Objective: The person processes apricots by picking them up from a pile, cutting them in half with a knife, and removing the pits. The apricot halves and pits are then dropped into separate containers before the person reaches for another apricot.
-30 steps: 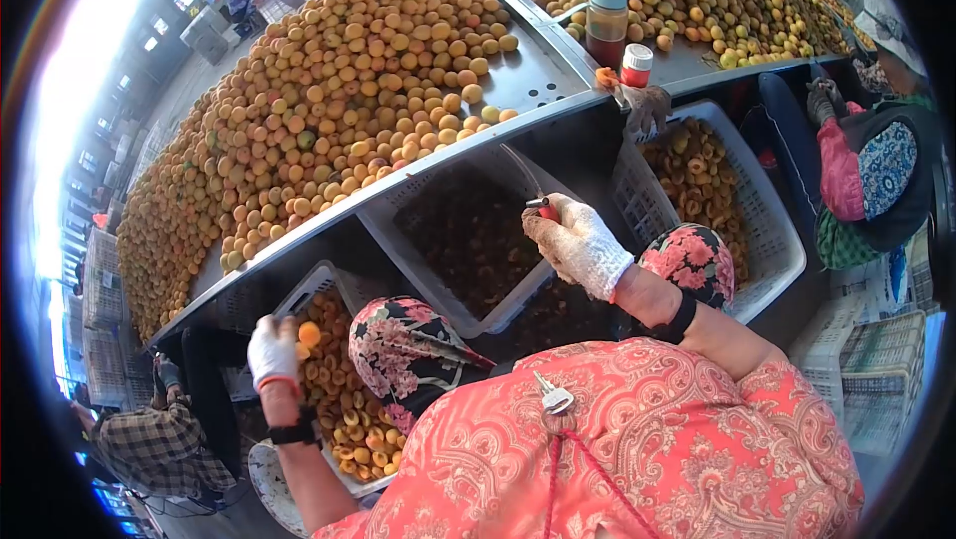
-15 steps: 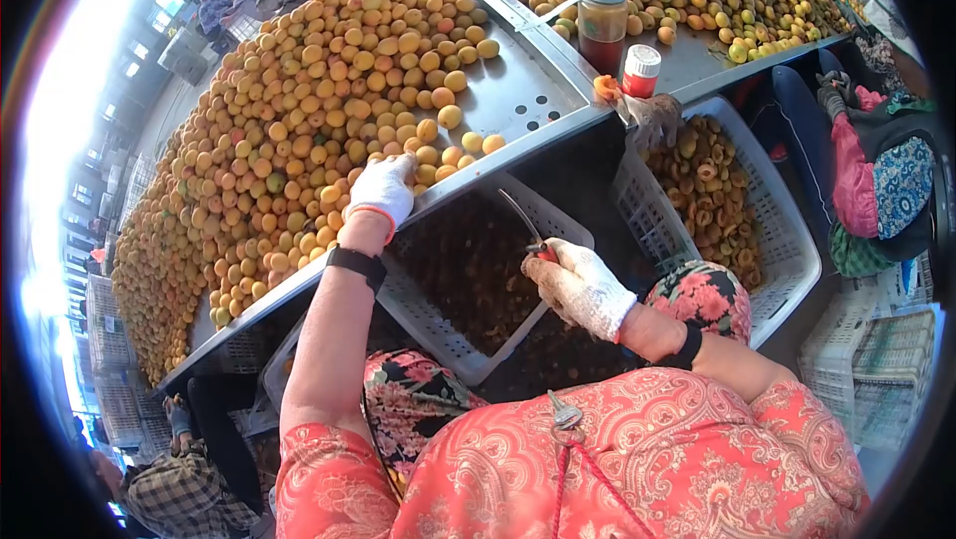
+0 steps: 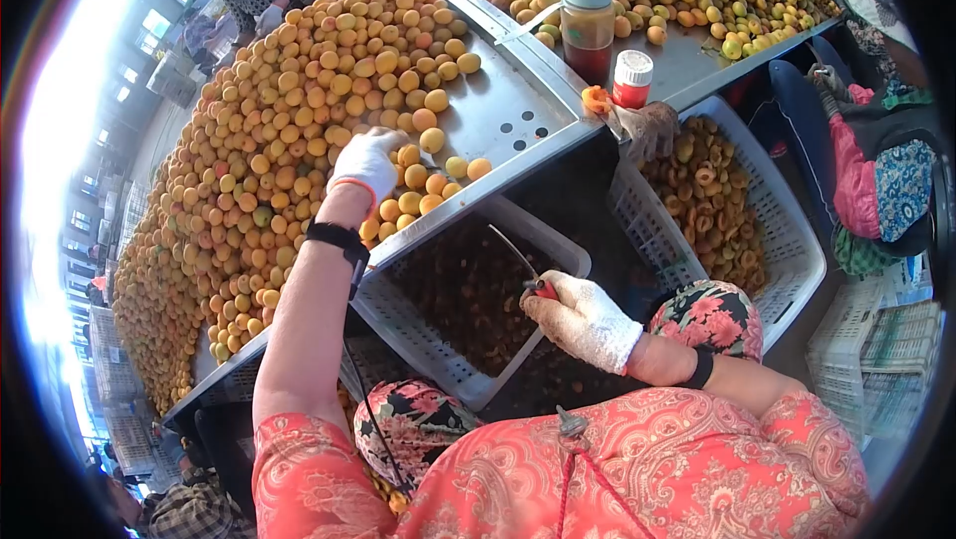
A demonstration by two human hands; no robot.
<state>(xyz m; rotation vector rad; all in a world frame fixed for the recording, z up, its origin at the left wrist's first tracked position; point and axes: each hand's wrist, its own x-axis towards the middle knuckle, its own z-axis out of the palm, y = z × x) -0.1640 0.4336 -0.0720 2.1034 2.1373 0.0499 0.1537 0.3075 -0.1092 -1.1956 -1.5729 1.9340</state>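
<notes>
Apricots (image 3: 289, 131) heaped on the steel table (image 3: 518, 111) — our left hand (image 3: 366, 165) cups over them (gripping one or not, we cannot tell); our right hand (image 3: 583, 320) clasps a red-handled knife (image 3: 518, 262) above the crate (image 3: 428, 340).

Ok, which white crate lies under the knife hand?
The middle crate, holding dark pits, below the knife in the right hand; the right crate holds halved apricots.

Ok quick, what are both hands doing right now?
Left hand: white-gloved, on the pile of round orange apricots; whether it grips one cannot be told.
Right hand: closed on the red-handled thin-bladed knife.
</notes>
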